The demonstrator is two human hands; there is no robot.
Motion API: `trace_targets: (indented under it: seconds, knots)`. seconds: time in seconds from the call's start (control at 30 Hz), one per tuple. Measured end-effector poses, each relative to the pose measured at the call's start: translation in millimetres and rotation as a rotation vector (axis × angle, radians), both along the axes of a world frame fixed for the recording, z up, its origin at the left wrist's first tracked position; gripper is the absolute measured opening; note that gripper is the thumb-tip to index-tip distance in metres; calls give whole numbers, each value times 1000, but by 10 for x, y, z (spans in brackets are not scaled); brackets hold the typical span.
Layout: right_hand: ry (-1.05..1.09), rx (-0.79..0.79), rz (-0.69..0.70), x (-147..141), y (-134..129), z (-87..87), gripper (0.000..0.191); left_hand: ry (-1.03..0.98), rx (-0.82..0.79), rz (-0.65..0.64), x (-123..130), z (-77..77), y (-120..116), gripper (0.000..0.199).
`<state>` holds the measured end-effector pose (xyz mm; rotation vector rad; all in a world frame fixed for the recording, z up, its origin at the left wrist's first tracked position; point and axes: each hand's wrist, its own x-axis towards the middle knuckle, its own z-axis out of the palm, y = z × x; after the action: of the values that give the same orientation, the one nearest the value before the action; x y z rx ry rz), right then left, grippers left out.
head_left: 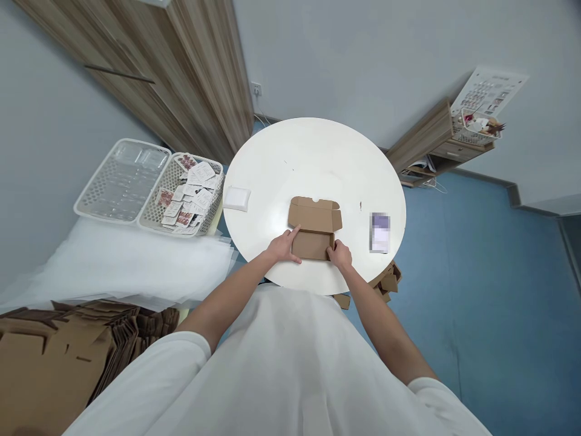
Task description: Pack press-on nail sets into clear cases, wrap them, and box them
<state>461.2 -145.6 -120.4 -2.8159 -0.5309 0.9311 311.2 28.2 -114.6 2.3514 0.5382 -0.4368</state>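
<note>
A small brown cardboard box (pixel 313 245) lies on the white round table (pixel 327 157), its flapped lid folded back away from me. My left hand (pixel 284 246) is at the box's left end, thumb and fingers spread around the corner. At the right end, my right hand (pixel 339 253) pinches the side wall between thumb and fingers. The inside of the box shows bare brown cardboard.
A white packet (pixel 236 198) lies at the table's left edge, a blurred purple-and-white item (pixel 380 232) at its right. Further left are baskets with cards (pixel 193 194) and clear plastic (pixel 131 175), translucent sheets (pixel 131 260) and stacked flat cardboard (pixel 54 363).
</note>
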Motion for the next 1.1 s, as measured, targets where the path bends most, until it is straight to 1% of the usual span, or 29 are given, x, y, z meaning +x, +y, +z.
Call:
trace_targets:
  seconds: [0.13, 0.3, 0.4, 0.5, 0.57, 0.6, 0.7, 0.77, 0.87, 0.97, 1.03, 1.1]
  knots:
    - [38, 31, -16, -5, -31, 12, 21, 3, -14, 13, 17, 53, -9, 122]
    - [67, 144, -53, -25, -90, 40, 35, -20, -69, 98, 1, 84, -43, 110]
    - [99, 214, -100, -60, -150, 74, 44, -82, -142, 191, -88, 47, -82, 105]
    - [143, 297, -163, -132, -238, 115, 53, -128, -278, 341, -207, -2, -146, 96]
    - [214, 378, -206, -197, -296, 132, 55, -125, -389, 437, -259, -19, -198, 86]
    - [262, 428, -222, -228, -320, 134, 56, -136, -441, 460, -269, -20, -225, 78]
    - [345, 574, -238, -290, -363, 115, 56, -238, -531, 436, -226, -4, -292, 58]
    - [325, 638, -242, -289, -374, 85, 58, -312, -550, 409, -153, 12, -322, 52]
    - [300, 682, -257, -234, -385, 36, 61, -379, -564, 389, -25, 35, -350, 49]
    - [314, 709, -265, -164, -399, 4, 63, -402, -589, 365, 73, 64, -380, 48]
    - [332, 723, -268, -131, -408, -7, 62, -386, -582, 356, 107, 87, -407, 48]
    - [345, 735, -266, -110, -415, -13, 62, -323, -528, 376, 120, 106, -434, 49]
